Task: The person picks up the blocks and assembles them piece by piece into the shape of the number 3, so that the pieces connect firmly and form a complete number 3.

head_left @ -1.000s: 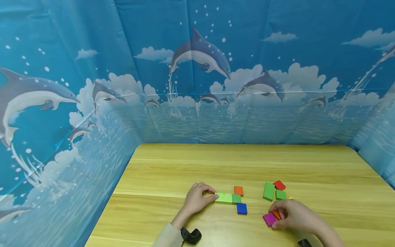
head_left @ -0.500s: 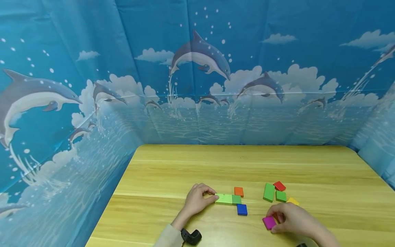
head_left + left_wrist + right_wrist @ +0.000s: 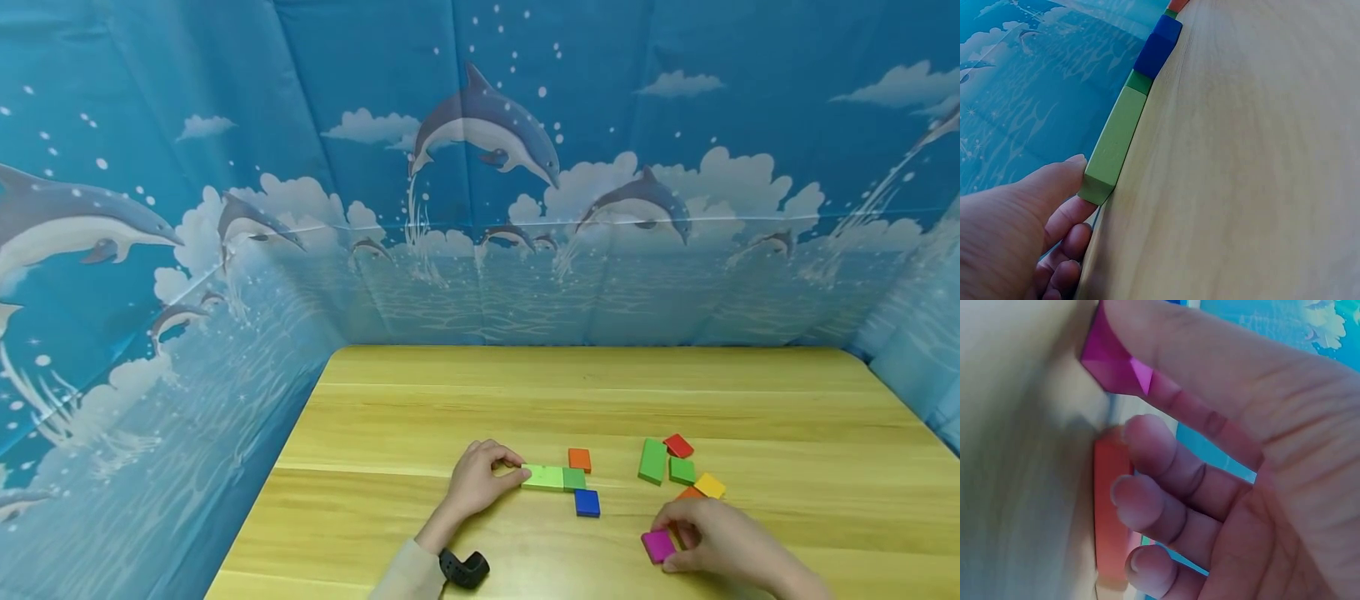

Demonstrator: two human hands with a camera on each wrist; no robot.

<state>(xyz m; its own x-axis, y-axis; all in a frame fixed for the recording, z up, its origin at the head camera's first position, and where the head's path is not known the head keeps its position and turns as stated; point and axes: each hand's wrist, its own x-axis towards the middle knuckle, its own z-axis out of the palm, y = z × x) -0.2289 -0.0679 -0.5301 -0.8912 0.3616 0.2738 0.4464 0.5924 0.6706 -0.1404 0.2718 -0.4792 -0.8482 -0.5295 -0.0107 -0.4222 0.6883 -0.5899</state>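
At the middle of the head view, my left hand (image 3: 477, 481) pinches the left end of a light green rectangular block (image 3: 543, 477) lying on the wooden table. A darker green square block (image 3: 573, 479) touches its right end. An orange-red square block (image 3: 579, 459) sits behind that one, and a blue square block (image 3: 587, 502) in front. To the right, my right hand (image 3: 716, 533) grips a magenta block (image 3: 657, 547) between thumb and index finger. Its other fingers curl beside an orange block (image 3: 1112, 500) in the right wrist view, mostly covered by the hand in the head view.
Behind the right hand lie a yellow block (image 3: 710, 485), a green square block (image 3: 682, 471), a long green block (image 3: 652, 462) and a red block (image 3: 678, 446). A dolphin-printed blue curtain (image 3: 480, 292) stands around the table (image 3: 450, 392).
My right hand has drawn the magenta block slightly toward me, apart from the orange block. More of the yellow and orange blocks shows behind it. My left hand keeps its pinch in place.
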